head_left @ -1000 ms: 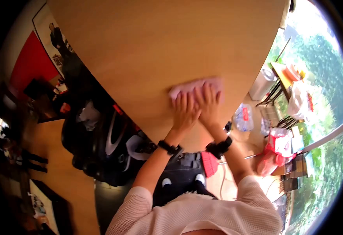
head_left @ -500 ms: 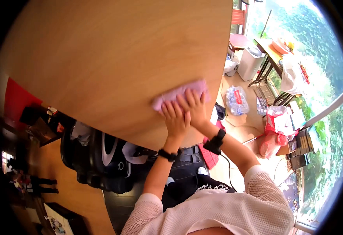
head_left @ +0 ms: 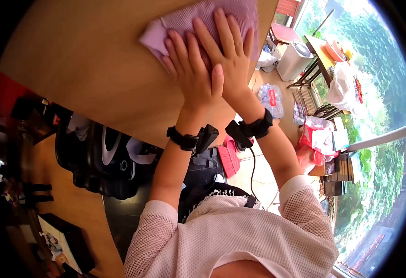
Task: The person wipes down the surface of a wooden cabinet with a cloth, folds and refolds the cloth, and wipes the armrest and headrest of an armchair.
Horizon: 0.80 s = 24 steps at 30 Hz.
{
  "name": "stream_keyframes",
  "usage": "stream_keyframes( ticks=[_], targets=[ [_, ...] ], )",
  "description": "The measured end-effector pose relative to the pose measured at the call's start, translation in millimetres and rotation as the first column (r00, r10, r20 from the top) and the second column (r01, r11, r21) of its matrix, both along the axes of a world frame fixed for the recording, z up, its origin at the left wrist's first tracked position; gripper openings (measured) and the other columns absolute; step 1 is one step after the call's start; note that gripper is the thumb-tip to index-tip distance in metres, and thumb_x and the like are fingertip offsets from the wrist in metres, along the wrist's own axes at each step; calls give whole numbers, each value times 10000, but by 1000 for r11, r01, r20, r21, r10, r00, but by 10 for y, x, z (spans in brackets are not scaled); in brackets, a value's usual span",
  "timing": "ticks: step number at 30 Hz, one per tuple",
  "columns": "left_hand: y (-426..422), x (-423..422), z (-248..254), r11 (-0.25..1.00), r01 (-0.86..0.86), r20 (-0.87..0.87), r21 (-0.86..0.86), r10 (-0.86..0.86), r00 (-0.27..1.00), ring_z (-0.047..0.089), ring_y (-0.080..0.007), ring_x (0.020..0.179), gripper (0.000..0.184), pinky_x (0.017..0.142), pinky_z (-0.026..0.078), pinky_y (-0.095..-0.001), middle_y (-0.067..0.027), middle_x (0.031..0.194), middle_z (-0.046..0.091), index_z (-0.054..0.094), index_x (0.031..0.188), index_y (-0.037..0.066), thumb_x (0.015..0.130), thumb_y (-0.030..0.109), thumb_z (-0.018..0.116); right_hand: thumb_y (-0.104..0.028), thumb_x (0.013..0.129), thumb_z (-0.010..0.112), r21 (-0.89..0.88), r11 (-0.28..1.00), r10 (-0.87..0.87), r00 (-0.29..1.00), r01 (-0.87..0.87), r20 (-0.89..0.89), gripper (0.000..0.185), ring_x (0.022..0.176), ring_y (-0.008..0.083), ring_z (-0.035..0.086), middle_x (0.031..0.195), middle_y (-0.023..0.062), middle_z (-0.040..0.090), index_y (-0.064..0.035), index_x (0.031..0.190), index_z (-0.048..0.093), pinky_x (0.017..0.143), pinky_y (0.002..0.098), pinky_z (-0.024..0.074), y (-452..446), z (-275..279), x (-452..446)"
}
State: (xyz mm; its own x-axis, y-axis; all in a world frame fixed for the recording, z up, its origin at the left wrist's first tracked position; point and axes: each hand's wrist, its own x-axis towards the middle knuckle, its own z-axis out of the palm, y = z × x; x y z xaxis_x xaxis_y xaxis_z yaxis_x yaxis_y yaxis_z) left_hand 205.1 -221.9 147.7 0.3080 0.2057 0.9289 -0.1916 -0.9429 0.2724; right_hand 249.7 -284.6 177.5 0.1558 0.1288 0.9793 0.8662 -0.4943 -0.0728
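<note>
A folded pink-purple ribbed cloth (head_left: 166,25) lies against a large light-brown wooden surface (head_left: 96,69) at the top of the view. Both my hands rest flat on this cloth, palms down, side by side. My left hand (head_left: 191,76) has its fingers stretched over the lower left part, its thumb touching the side of the other hand. My right hand (head_left: 230,58) lies higher, fingers spread across the cloth's middle and right side. Each wrist wears a black band with a small black device.
A black massage chair (head_left: 105,153) stands beyond the board's lower left edge. On the right are wrapped bottles (head_left: 270,99), a white bin (head_left: 294,62), a table (head_left: 321,55), red bags (head_left: 314,141) and a window. A pink broom head (head_left: 229,160) is on the floor; a cable runs nearby.
Both hands and the cloth have moved up across the wooden surface and now look larger. More of the forearms shows, and the background has shifted slightly to the left and upward.
</note>
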Motion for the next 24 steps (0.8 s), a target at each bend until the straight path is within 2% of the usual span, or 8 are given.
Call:
stream_keyframes(
  ticks=[3, 5, 6, 7, 13, 18, 21, 24],
  targets=[
    [158, 34, -826, 951, -188, -104, 247, 218, 970, 55, -448, 1387, 751, 1098, -48, -535, -298, 1481, 128, 237, 1401, -64, 904, 498, 265, -369, 858, 510, -111, 975, -190, 981, 194, 42, 390, 1228, 263, 420, 1343, 86, 478, -266, 1228, 575, 1079, 526, 145, -13, -800, 102],
    [174, 12, -1434, 948, -213, -43, 237, 229, 972, 336, -388, 1268, 637, 1057, 176, -525, -220, 1341, 422, 473, 1270, 3, 909, 495, 292, -374, 851, 519, -119, 981, -152, 988, 151, 0, 390, 1254, 293, 383, 1335, 125, 465, -247, 1214, 585, 1087, 550, 110, -17, -1484, 105],
    [242, -40, -1778, 925, -172, -172, 338, 240, 955, 113, -462, 1363, 737, 1097, 10, -557, -291, 1450, 210, 301, 1369, -55, 909, 519, 254, -368, 846, 524, -118, 981, -159, 987, 156, -17, 372, 1228, 294, 391, 1307, 125, 474, -246, 1190, 595, 1074, 560, 125, 2, -1844, 100],
    [257, -71, -2093, 916, -185, -168, 357, 258, 952, 126, -474, 1350, 726, 1092, 51, -571, -285, 1442, 222, 302, 1369, -51, 914, 514, 264, -360, 825, 535, -148, 978, -157, 987, 150, -38, 365, 1151, 275, 429, 1244, 107, 503, -254, 1168, 599, 1016, 546, 216, -12, -2087, 54],
    [80, -396, -2982, 997, -76, -537, 8, 68, 841, 123, -565, 1292, 771, 1060, 116, -621, -395, 1389, 145, 233, 1340, -152, 921, 491, 310, -374, 776, 563, -431, 901, -36, 979, -56, -202, 426, 1030, 212, 486, 1166, 32, 531, -280, 1190, 587, 797, 465, 370, -162, -2806, -142],
    [96, -110, -2215, 993, -65, -215, 94, 85, 973, 162, -615, 1262, 774, 1023, 163, -658, -409, 1370, 200, 263, 1317, -167, 925, 496, 339, -374, 787, 552, -317, 948, -42, 999, 35, -15, 399, 1036, 187, 511, 1183, 39, 538, -300, 1175, 614, 864, 459, 331, -122, -1958, 19],
    [-30, 33, -1067, 996, -11, -163, 85, 24, 986, 35, -537, 1346, 841, 1056, 9, -615, -355, 1459, 60, 168, 1394, -111, 896, 546, 335, -374, 805, 557, -69, 994, -91, 996, 90, -10, 397, 1121, 250, 487, 1300, 74, 500, -306, 1193, 609, 990, 467, 274, -106, -1005, 116],
    [-76, 91, -647, 991, -54, -113, 121, 68, 991, 147, -480, 1346, 746, 1078, 37, -557, -312, 1452, 185, 283, 1370, -75, 910, 512, 317, -379, 839, 528, 107, 983, -149, 989, 146, 19, 381, 1213, 256, 434, 1328, 75, 493, -290, 1201, 606, 1084, 466, 162, 15, -775, 209]
  ],
)
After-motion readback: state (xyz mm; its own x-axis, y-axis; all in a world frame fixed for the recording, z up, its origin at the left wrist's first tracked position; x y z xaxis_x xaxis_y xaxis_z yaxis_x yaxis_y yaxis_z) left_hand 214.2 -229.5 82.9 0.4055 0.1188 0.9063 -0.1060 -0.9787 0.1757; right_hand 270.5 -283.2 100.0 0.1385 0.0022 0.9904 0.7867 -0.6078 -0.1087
